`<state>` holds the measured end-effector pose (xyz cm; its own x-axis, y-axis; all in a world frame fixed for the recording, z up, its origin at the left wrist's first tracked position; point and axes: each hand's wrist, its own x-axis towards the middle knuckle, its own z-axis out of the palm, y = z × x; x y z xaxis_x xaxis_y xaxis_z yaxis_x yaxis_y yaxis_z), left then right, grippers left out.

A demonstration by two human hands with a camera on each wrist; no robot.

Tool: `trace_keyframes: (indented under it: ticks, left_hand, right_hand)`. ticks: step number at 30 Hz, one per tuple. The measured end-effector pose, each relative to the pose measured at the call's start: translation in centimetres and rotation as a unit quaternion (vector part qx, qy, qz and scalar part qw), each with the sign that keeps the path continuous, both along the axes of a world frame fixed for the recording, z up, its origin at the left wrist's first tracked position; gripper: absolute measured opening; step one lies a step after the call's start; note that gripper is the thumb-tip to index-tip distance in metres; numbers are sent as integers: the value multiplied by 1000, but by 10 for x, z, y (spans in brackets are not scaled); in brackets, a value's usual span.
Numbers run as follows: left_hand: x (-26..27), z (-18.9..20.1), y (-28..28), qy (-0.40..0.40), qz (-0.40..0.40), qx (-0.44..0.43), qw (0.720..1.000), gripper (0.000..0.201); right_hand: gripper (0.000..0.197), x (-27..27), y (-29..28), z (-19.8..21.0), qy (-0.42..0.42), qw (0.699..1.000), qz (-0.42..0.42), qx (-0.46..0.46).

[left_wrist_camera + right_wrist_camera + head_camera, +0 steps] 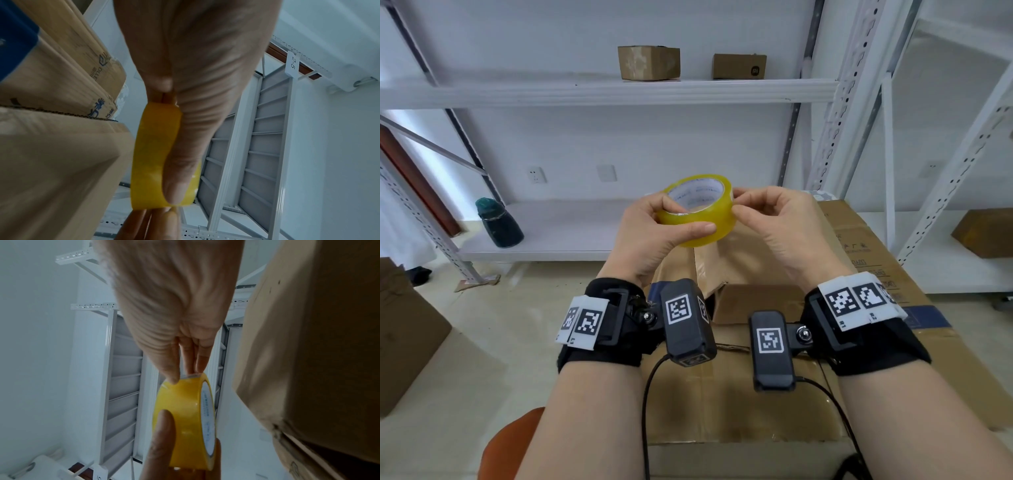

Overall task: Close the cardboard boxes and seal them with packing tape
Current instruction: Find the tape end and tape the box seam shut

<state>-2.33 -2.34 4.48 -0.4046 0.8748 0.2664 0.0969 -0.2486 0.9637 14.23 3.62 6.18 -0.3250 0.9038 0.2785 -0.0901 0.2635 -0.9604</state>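
One roll of yellow tape (697, 209) sits at frame centre, held between two hands: left hand (654, 236), right hand (780, 226). Two small cardboard boxes, left box (649, 63) and right box (739, 66), stand upper centre. One dark green bottle (498, 222) stands at left.

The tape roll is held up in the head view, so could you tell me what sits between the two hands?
Only the tape roll itself: the left hand grips its left side, and the right hand pinches its right edge.
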Motion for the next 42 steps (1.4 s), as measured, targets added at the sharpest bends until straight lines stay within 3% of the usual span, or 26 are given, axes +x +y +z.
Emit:
trace_keyframes:
  ticks: [2,4,6,8,10,13,16,19,21,25,31,33,38,42]
  left_hand:
    - [1,0,1,-17,1,-6,1000,38]
    - [2,0,3,-41,-15,-2,999,43]
    - [5,0,5,-71,-44,3,996,49]
    - [6,-1,7,-86,-66,2,994,49]
    - [6,-4,9,-85,-100,-9,991,47]
    - [6,-3,7,12,-120,-50,992,52]
    - [6,10,3,20,-6,-55,998,34]
    - [3,23,0,36,132,50,989,29]
    - [2,29,-2,148,160,109,970,25]
    - [1,25,2,383,118,175,899,33]
    - [-6,12,9,500,152,226,822,26]
    - [-4,11,9,491,155,230,826,24]
    - [-3,14,10,425,146,199,871,26]
    - [-6,18,10,420,137,176,880,12]
  right_hand:
    - [33,3,3,2,-4,1000,27,0]
    - [66,4,8,2,-63,996,65,-7]
    - [77,2,8,3,-121,987,90,-61]
    - [59,-1,6,7,-122,982,98,-109]
    - [26,-6,3,12,-71,987,101,-104]
    - [11,-11,2,19,44,987,111,-108]
    - [18,-13,4,27,57,988,112,-87]
    - [21,-11,5,34,29,989,134,-59]
    - [16,-12,6,36,-3,989,143,-44]
    - [18,-17,7,40,-61,986,149,-29]
    - [15,-22,6,39,-75,989,128,-22]
    - [17,-23,7,38,-73,990,114,-27]
    - [19,-25,7,37,-82,991,104,-30]
    - [20,-26,9,31,-96,990,99,-34]
